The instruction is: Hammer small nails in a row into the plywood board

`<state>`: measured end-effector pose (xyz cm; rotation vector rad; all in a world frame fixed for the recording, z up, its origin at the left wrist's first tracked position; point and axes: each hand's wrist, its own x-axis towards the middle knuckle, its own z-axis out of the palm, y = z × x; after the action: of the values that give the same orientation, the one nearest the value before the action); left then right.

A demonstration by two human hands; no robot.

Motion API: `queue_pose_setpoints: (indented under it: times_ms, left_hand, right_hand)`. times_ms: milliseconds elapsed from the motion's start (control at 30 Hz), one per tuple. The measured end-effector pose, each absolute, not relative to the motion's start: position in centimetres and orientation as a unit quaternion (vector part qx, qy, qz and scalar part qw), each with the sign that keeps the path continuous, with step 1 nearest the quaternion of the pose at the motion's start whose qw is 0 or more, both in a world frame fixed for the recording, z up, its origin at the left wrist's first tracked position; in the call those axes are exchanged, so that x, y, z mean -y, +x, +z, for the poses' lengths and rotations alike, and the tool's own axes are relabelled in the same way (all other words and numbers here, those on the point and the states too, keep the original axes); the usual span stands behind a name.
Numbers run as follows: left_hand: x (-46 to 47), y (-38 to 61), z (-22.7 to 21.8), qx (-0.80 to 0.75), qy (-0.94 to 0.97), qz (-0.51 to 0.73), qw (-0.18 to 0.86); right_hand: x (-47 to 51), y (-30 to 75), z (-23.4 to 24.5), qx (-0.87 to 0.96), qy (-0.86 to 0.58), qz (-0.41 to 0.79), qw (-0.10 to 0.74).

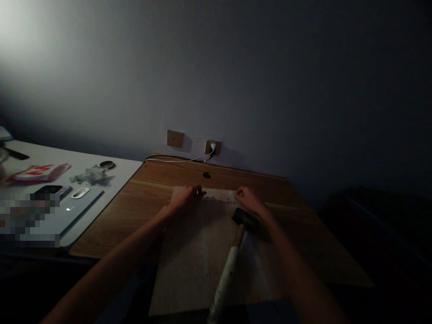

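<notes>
A pale wooden board (192, 261) lies on the desk and juts past its front edge. Along the board's far edge runs a row of small dark pegs, perhaps nails (220, 198). My left hand (188, 196) is at the row's left end, fingers bent and pinched together. At the right end my right hand (249, 199) is closed in a similar pinch. What either hand holds is too small and dim to make out. A hammer (229, 265) with a dark block head and a worn, pale-painted handle rests on the board, its head just below my right hand.
The wooden desk (118, 225) meets the wall, where a white plug (213, 147) and cables are at an outlet. On the left, a white table (124, 168) bears a silver laptop (84, 209), a phone, crumpled plastic (92, 175), a red-and-white packet (43, 171) and a round dark object.
</notes>
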<state>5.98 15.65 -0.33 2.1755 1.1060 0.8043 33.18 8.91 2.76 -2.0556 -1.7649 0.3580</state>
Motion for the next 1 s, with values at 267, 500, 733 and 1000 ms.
queue_pose_setpoints:
  times_ms: [267,500,733,1000]
  left_hand:
    - [-16.7,6.8,1.7,-0.348,0.394,0.401,0.75]
    - [-16.5,6.7,0.7,-0.42,0.761,0.276,0.41]
    - [-15.6,7.1,0.6,-0.398,0.882,0.142,0.209]
    - [-14.9,8.0,1.5,-0.42,0.89,0.108,0.137]
  right_hand:
    - [-7.4,33.3,4.2,0.569,-0.625,0.302,0.44]
    - [-8.7,31.9,2.9,0.579,-0.71,0.245,0.318]
    - [-8.9,30.1,3.5,0.617,-0.712,0.222,0.252]
    - [-9.2,31.1,5.1,0.564,-0.657,0.297,0.403]
